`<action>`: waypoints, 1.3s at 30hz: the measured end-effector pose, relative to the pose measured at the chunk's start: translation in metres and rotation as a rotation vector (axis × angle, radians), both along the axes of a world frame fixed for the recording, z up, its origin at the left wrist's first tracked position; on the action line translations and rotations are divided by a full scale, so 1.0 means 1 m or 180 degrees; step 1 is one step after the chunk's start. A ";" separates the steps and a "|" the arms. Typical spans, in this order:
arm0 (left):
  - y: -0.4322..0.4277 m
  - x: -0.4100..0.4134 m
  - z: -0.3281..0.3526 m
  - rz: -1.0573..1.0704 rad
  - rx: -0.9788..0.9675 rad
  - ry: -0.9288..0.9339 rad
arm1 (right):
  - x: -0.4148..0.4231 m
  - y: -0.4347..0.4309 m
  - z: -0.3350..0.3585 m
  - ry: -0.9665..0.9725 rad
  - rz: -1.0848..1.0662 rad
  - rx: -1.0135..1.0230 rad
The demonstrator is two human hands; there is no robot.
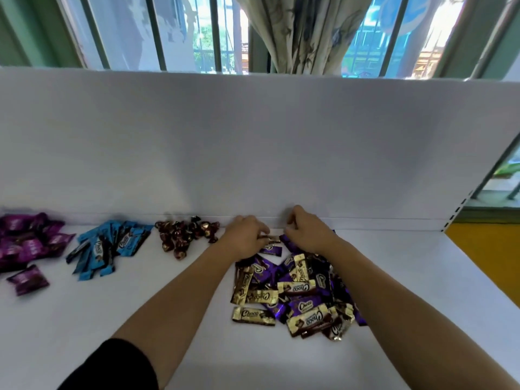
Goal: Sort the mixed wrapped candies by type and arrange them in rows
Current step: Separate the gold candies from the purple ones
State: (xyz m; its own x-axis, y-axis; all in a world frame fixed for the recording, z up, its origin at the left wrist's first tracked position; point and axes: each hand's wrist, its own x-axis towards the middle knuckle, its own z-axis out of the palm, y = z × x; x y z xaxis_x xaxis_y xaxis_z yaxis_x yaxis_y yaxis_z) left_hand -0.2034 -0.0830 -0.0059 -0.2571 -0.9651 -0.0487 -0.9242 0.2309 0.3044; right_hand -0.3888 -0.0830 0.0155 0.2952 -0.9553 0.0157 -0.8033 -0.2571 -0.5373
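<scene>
**Head view: both hands at the far edge of the mixed candy pile**

Edges and room. Found white tabletop (146,319) closed off on the far side by an upright white panel (253,142), with the straight seam running just behind both hands. Noted right edge of the tabletop running diagonally toward the near right, with a yellow surface (486,249) beyond it. Recorded bare tabletop at near left and near centre, in front of the sorted groups. Recorded also a bare strip to the right of the mixed pile.

Candy positions. Logged along the far seam, from the left:
- magenta-wrapped candies (28,240), cut by the left frame edge, with a lone magenta candy (27,280) lying nearer;
- blue-wrapped bars (109,246) in a loose heap;
- dark red twist-wrapped candies (187,235), just beside the left hand.

Found the three groups apart from one another. Found mixed pile (298,294) of gold and purple Choco bars lying between the forearms, overlapping and unsorted.

Hands. Observed left hand (247,237) palm down, fingers curled, tips pinching a small gold-and-brown candy (272,239) at the far edge of the pile. Observed right hand (306,232) just beside it, knuckles up, fingers curled downward close to the seam. Cannot tell whether clamped on anything. Noted both forearms stretched forward, and a black sleeve (112,367) at the left upper arm.
</scene>
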 end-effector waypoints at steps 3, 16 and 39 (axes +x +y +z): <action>-0.004 -0.005 0.007 0.0002 0.0141 0.0072 | -0.027 -0.015 0.002 0.0038 -0.0456 -0.0170; 0.007 -0.022 0.021 -0.0078 0.0927 -0.0685 | -0.084 -0.006 -0.003 0.0560 -0.0338 0.0573; 0.085 0.038 0.018 0.0754 0.1041 0.0298 | -0.057 0.039 0.017 -0.0473 -0.0923 0.0418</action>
